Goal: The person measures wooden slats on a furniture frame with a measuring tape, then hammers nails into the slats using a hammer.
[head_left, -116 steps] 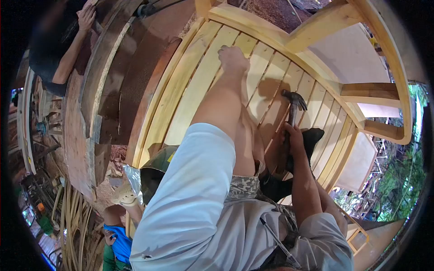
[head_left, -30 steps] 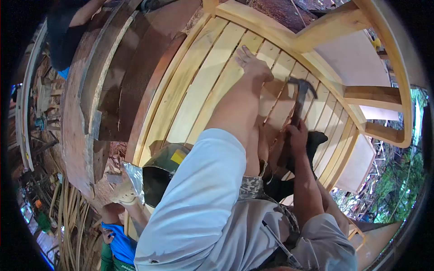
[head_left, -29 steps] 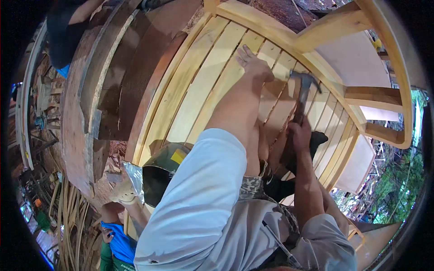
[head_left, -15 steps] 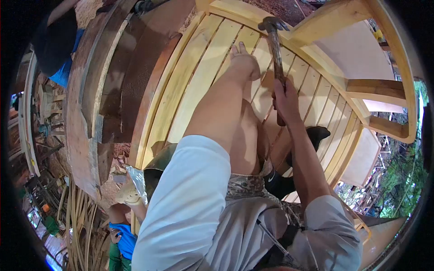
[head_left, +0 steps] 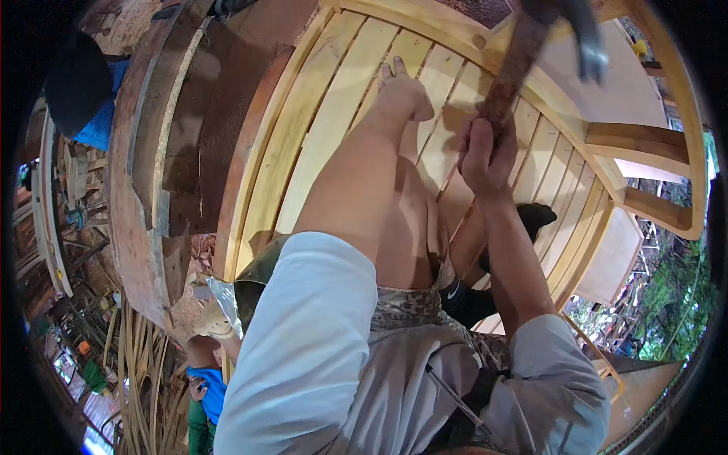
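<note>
My right hand (head_left: pixel 487 152) is wrapped round the wooden handle of a claw hammer (head_left: pixel 517 64). The hammer is raised close to the camera, its metal head blurred at the top. My left hand (head_left: pixel 402 92) rests on the pale wooden slats (head_left: pixel 364 72), two fingers stretched out and apart toward the slats' far ends. Its other fingers and the palm are partly hidden, and I see nothing held in it. The slats lie side by side within a yellowish wooden frame (head_left: pixel 425 19), and I sit on them with bent legs.
Curved wooden arm pieces (head_left: pixel 644 144) rise on the right. Heavy dark boards (head_left: pixel 220 114) lie along the left side. A person in blue (head_left: pixel 208 390) is at the lower left, near a pile of thin wood strips (head_left: pixel 140 379). Another blue garment (head_left: pixel 106 114) shows at upper left.
My right hand has lifted the hammer up toward the camera and to the right, away from the frame's far rail. My left hand has stayed almost in place on the slats.
</note>
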A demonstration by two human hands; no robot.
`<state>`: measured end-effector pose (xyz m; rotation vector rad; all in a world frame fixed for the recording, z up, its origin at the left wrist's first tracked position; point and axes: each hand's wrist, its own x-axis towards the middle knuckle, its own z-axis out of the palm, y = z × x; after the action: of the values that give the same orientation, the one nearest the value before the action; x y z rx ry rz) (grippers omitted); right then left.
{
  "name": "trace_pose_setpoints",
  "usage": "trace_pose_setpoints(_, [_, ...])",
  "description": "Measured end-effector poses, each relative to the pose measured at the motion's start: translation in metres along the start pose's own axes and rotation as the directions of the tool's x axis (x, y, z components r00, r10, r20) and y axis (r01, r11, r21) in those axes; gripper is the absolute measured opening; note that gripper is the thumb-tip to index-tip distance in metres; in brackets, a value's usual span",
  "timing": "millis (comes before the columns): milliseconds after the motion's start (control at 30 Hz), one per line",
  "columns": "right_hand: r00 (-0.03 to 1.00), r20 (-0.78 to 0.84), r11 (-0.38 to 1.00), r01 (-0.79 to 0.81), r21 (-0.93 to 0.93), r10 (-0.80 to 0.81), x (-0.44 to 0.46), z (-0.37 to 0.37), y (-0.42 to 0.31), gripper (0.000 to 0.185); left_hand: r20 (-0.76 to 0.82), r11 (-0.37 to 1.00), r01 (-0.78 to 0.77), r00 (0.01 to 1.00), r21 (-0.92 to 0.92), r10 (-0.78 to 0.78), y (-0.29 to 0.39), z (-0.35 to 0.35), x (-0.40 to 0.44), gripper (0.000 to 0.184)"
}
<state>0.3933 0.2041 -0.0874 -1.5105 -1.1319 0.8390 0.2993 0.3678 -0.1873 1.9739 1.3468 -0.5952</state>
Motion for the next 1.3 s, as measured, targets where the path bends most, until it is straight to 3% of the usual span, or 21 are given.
trace_pose_setpoints(100, [0.986, 0.114, 0.990, 0.129, -0.057, -0.122, 0.008, -0.008, 0.064, 0.030, -0.001, 0.999, 0.004, 1.000, 0.051, -0.004, 0.001, 0.000, 0.003, 0.070])
trace_pose_setpoints(167, [0.980, 0.069, 0.862, -0.130, -0.490, 0.187, 0.016, -0.004, 0.122, 0.035, -0.027, 1.000, 0.006, 1.000, 0.022, -0.006, 0.008, -0.018, -0.031, 0.069])
trace_pose_setpoints(200, [0.942, 0.117, 0.867, -0.234, -0.441, 0.314, 0.026, -0.004, 0.088, 0.039, -0.041, 1.000, 0.008, 0.999, -0.022, -0.008, 0.010, -0.025, -0.047, 0.068])
trace_pose_setpoints(233, [0.947, 0.117, 0.872, -0.223, -0.436, 0.301, 0.029, -0.003, 0.072, 0.039, -0.055, 1.000, 0.009, 0.998, -0.018, -0.010, 0.010, -0.028, -0.042, 0.068])
trace_pose_setpoints(333, [0.975, 0.093, 0.897, -0.148, -0.416, 0.204, 0.007, -0.004, 0.056, 0.038, -0.078, 0.999, 0.033, 0.996, -0.003, -0.034, 0.006, -0.006, -0.018, 0.070])
trace_pose_setpoints(400, [0.998, 0.065, 0.981, -0.006, -0.194, 0.019, -0.004, -0.003, 0.056, 0.042, -0.087, 0.999, 0.003, 0.996, 0.034, 0.000, 0.002, -0.001, -0.006, 0.072])
trace_pose_setpoints(433, [0.998, 0.063, 0.981, -0.011, -0.193, 0.024, -0.007, 0.001, 0.061, 0.042, -0.082, 0.999, 0.003, 0.997, 0.036, 0.000, 0.002, 0.001, -0.007, 0.072])
trace_pose_setpoints(500, [0.999, -0.031, 0.968, -0.027, -0.248, 0.019, 0.001, 0.009, 0.078, 0.044, -0.046, 0.998, 0.014, 0.999, 0.065, -0.011, 0.006, -0.008, -0.011, 0.074])
trace_pose_setpoints(533, [0.914, 0.080, 0.834, -0.324, -0.447, 0.398, 0.019, 0.001, 0.081, 0.044, -0.054, 0.998, 0.002, 0.999, 0.071, 0.002, 0.011, -0.015, -0.020, 0.074])
trace_pose_setpoints(567, [0.915, 0.068, 0.832, -0.328, -0.446, 0.398, 0.016, -0.005, 0.084, 0.044, -0.052, 0.999, 0.015, 0.999, 0.042, -0.012, 0.014, -0.015, -0.034, 0.075])
trace_pose_setpoints(633, [0.961, 0.086, 0.846, -0.185, -0.500, 0.261, 0.023, -0.010, 0.066, 0.042, -0.065, 1.000, 0.016, 0.998, 0.027, -0.014, 0.014, -0.019, -0.035, 0.076])
trace_pose_setpoints(767, [0.955, 0.069, 0.913, -0.253, -0.320, 0.288, -0.043, -0.046, 0.067, 0.036, -0.014, 0.998, 0.035, 0.999, 0.051, -0.034, 0.012, -0.013, -0.025, 0.077])
trace_pose_setpoints(800, [0.956, 0.058, 0.911, -0.256, -0.324, 0.289, -0.059, -0.058, 0.064, 0.036, 0.001, 0.986, 0.035, 0.999, 0.166, -0.036, 0.011, -0.005, -0.008, 0.073])
trace_pose_setpoints(833, [0.905, 0.048, 0.888, -0.404, -0.218, 0.423, -0.075, -0.069, 0.062, 0.036, 0.014, 0.958, 0.032, 0.999, 0.284, -0.037, 0.012, -0.006, -0.008, 0.070])
trace_pose_setpoints(867, [0.836, 0.050, 0.836, -0.539, -0.103, 0.546, -0.087, -0.080, 0.060, 0.036, -0.021, 0.978, 0.028, 0.999, 0.206, -0.024, 0.008, -0.003, -0.011, 0.069])
trace_pose_setpoints(900, [0.839, 0.027, 0.837, -0.539, -0.095, 0.543, -0.095, -0.093, 0.060, 0.036, -0.055, 0.992, 0.018, 0.998, 0.127, -0.011, 0.006, -0.005, -0.020, 0.067])
trace_pose_setpoints(1000, [0.844, -0.010, 0.827, -0.528, -0.193, 0.536, -0.119, -0.134, 0.060, 0.033, 0.009, 0.947, -0.064, 0.998, 0.315, 0.064, 0.008, -0.004, -0.004, 0.064])
trace_pose_setpoints(1100, [0.768, 0.017, 0.768, -0.639, -0.051, 0.640, -0.139, -0.157, 0.061, 0.029, 0.084, 0.959, -0.057, 0.996, 0.276, 0.035, 0.017, -0.008, -0.024, 0.076])
trace_pose_setpoints(1167, [0.778, 0.099, 0.749, -0.626, 0.217, 0.621, -0.150, -0.163, 0.068, 0.029, 0.105, 0.970, -0.061, 0.994, 0.235, 0.037, 0.029, -0.013, -0.041, 0.068])
trace_pose_setpoints(1300, [0.786, 0.090, 0.715, -0.599, 0.361, 0.612, -0.151, -0.162, 0.080, 0.030, 0.139, 0.942, -0.137, 0.985, 0.306, 0.098, 0.075, -0.012, -0.059, 0.065])
